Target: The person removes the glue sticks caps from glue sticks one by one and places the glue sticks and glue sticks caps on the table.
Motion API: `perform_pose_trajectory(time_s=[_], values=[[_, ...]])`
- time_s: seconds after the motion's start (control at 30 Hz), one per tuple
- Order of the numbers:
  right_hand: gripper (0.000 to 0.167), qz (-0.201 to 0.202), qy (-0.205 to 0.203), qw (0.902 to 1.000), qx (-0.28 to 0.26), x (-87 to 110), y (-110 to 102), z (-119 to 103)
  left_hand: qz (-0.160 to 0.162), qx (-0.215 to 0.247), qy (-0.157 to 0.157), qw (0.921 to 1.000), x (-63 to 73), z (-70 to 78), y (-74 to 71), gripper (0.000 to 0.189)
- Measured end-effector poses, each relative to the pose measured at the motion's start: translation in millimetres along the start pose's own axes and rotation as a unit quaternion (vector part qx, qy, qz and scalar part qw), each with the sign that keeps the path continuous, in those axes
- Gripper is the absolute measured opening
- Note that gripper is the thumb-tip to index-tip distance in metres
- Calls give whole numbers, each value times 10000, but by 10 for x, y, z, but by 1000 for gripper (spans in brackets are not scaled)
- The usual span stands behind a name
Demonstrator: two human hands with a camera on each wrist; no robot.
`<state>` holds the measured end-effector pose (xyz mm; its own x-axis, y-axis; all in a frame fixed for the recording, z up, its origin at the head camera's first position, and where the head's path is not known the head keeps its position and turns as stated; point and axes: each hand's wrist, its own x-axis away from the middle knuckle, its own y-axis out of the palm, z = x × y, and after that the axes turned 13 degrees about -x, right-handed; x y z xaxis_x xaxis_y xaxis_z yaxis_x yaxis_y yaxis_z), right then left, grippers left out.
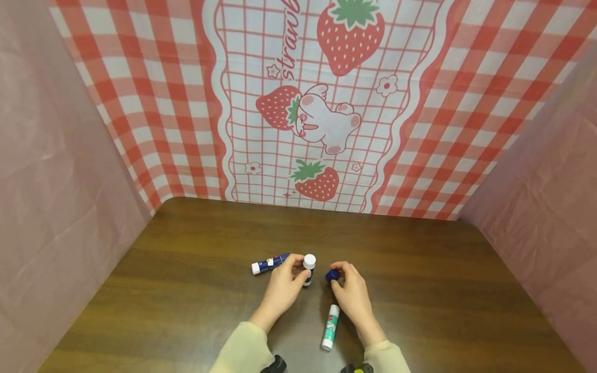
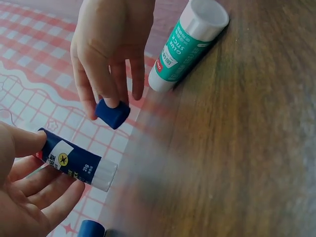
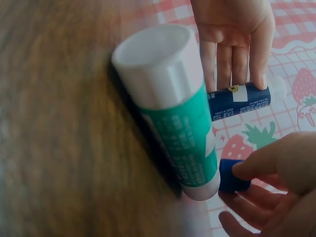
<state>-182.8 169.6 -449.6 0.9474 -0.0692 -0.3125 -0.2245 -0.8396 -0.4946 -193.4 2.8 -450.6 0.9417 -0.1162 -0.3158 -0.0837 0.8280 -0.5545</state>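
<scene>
My left hand [image 1: 283, 282] grips a dark blue glue stick [image 2: 74, 160] between thumb and fingers, upright over the table in the head view. Its uppermost end is white and its cap is off. To the right, my right hand [image 1: 352, 294] pinches a blue cap [image 2: 113, 113] between thumb and fingers, a short gap away from the glue stick. A green and white glue stick [image 1: 330, 328] lies on the table just below the right hand. Behind the left hand lies another blue glue stick [image 1: 269, 264] with a white end, its far end partly hidden by the fingers.
The brown wooden table [image 1: 186, 311] reaches back to a red and white checked cloth [image 1: 186, 103] printed with strawberries. Pink cloth walls [image 1: 60, 155] stand on both sides.
</scene>
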Motion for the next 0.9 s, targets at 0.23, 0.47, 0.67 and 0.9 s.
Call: perform_pose_trajectory(time_s=[0.23, 0.47, 0.67, 0.9], values=[[26, -111, 81, 9998, 119, 5, 9, 50, -139, -44, -82, 9999, -17, 0, 28, 22], [27, -70, -31, 9998, 202, -5, 7, 45, -140, -29, -57, 9999, -20, -1, 77, 22], [29, -166, -18, 9994, 303, 8, 32, 55, -158, -85, -49, 9998, 5, -10, 95, 22], [29, -244, 117, 9992, 302, 12, 25, 70, -196, -4, -33, 9998, 3, -15, 123, 23]])
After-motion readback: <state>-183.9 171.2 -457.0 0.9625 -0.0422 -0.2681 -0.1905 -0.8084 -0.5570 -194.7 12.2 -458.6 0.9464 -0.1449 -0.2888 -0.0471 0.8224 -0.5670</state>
